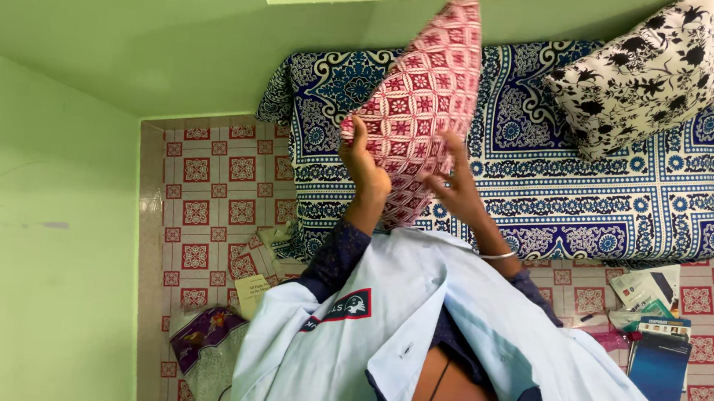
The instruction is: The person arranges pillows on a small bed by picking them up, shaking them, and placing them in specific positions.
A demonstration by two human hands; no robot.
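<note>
Brightness: even, soft daylight tone, nothing dim.
Source: cannot tell; no lamp or window in view.
Shadows: faint, under the red-and-white patterned pillow [420,101] and along the blue patterned mattress [589,181].
Glare: mild sheen on the green painted wall [28,219].
Focus: sharp centre; light blue shirt [377,344] slightly soft.
Distortion: wall edges bend, wide-angle.

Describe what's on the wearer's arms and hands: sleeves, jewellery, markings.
Both hands are bare, no gloves. The left hand comes out of a dark blue patterned sleeve. The right hand has a thin silver bangle at the wrist, with the same dark sleeve behind it. A light blue shirt with a dark triangular badge lies below.
</note>
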